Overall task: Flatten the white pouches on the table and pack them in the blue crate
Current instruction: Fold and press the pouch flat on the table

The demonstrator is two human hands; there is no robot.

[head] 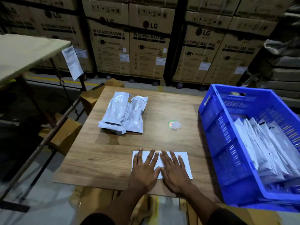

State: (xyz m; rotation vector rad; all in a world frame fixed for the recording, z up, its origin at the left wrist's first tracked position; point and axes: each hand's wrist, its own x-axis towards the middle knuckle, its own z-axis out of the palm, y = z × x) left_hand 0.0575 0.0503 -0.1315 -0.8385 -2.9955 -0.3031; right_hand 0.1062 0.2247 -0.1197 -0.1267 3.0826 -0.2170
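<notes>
1. White and flat, one pouch [181, 161] is pressed onto the near edge of the wooden surface [100, 156] by both hands.
2. The left hand [144, 169] and right hand [174, 172] are laid side by side on it, fingers straight and spread, nothing grasped.
3. Puffy unflattened pouches [124, 113] are piled farther back on the surface.
4. Flattened pouches [266, 148] are stacked leaning inside the blue crate [224, 143] at the right.
5. A small crumpled wrapper [174, 125] is seen between pile and crate.
</notes>
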